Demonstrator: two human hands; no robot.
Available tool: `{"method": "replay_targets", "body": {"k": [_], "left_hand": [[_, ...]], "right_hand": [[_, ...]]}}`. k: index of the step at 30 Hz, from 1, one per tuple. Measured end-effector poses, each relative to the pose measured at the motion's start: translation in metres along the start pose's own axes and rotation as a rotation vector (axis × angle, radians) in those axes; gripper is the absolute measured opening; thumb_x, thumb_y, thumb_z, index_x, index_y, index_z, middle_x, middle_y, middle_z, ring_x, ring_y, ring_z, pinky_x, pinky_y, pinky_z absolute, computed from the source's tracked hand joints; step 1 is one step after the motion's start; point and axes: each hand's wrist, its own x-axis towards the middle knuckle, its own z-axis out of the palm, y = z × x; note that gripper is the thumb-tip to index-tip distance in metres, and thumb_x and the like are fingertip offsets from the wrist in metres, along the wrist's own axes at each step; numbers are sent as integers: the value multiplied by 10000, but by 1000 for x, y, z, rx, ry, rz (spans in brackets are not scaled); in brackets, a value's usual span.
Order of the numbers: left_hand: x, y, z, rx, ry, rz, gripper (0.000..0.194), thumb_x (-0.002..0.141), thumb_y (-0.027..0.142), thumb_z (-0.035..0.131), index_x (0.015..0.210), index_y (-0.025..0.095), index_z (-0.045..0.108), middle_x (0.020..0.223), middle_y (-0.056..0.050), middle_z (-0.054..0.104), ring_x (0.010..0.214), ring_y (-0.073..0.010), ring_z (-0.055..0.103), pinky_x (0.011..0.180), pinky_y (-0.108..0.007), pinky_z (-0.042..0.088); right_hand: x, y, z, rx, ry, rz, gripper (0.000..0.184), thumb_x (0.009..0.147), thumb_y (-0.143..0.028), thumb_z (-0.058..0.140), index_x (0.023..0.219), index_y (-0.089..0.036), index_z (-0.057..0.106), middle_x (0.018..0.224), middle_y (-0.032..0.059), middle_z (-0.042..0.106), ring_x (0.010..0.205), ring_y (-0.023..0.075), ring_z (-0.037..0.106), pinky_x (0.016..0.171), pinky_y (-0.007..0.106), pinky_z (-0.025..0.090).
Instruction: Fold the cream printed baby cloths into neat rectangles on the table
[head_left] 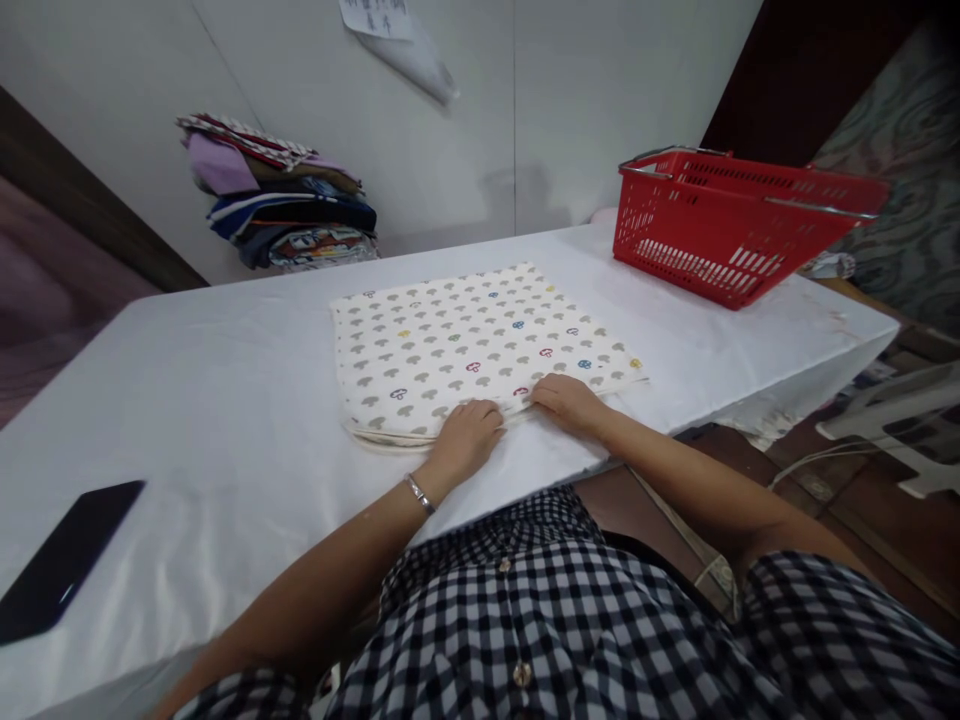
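A folded cream cloth (465, 340) with a print of small grey and coloured mushrooms lies flat on the white-covered table (225, 400). Several layers show at its rounded near-left corner. My left hand (469, 435), with a silver bracelet at the wrist, grips the near edge around its middle, fingers curled over it. A little to the right, my right hand (570, 400) holds the same edge with bent fingers. Both thumbs and the undersides of the fingers are mostly hidden.
A red plastic basket (720, 225) with metal handles stands at the back right. Folded clothes (285, 205) are stacked at the back left, against the wall. A black phone-like slab (67, 560) lies at the front left. A white plastic chair (900, 430) is beyond the table's right side.
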Motion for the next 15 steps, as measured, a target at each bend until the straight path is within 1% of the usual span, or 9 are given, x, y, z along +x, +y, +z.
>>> {"method": "replay_targets", "body": {"k": [3,5,8,12,15], "left_hand": [[2,0,2,18,12,-32,160,895,270,454,915,160,569,964,-70,590,910,-198,511,800,-353,419],[2,0,3,10,21,-40,195,895,309,461,958,157,566,953,-69,593,905,-199,511,800,-351,416],[4,0,2,-20,24,-66,245,901,358,448,1008,172,566,955,-60,597,897,-193,514,790,-339,413],[13,1,-2,-26,11,-114,196,906,313,440,964,188,579,927,-44,590,882,-175,517,765,-307,409],[22,3,-5,53,28,-131,178,877,337,489,924,186,572,939,-48,571,889,-187,508,748,-314,403]], "right_hand": [[-2,0,1,-10,-11,-18,207,916,-185,416,952,-167,619,920,67,630,857,178,518,746,298,408],[-3,-1,1,-3,-16,-25,214,918,-182,408,951,-168,618,924,65,632,859,176,519,750,298,408],[-2,-1,-1,30,-2,8,220,926,-195,395,923,-168,613,916,64,627,863,173,516,751,296,408],[6,0,-8,79,19,75,225,935,-229,391,924,-170,608,907,70,624,884,178,523,769,304,411],[12,3,-13,129,-9,92,190,918,-231,437,986,-172,604,924,67,632,888,181,535,786,309,415]]}}
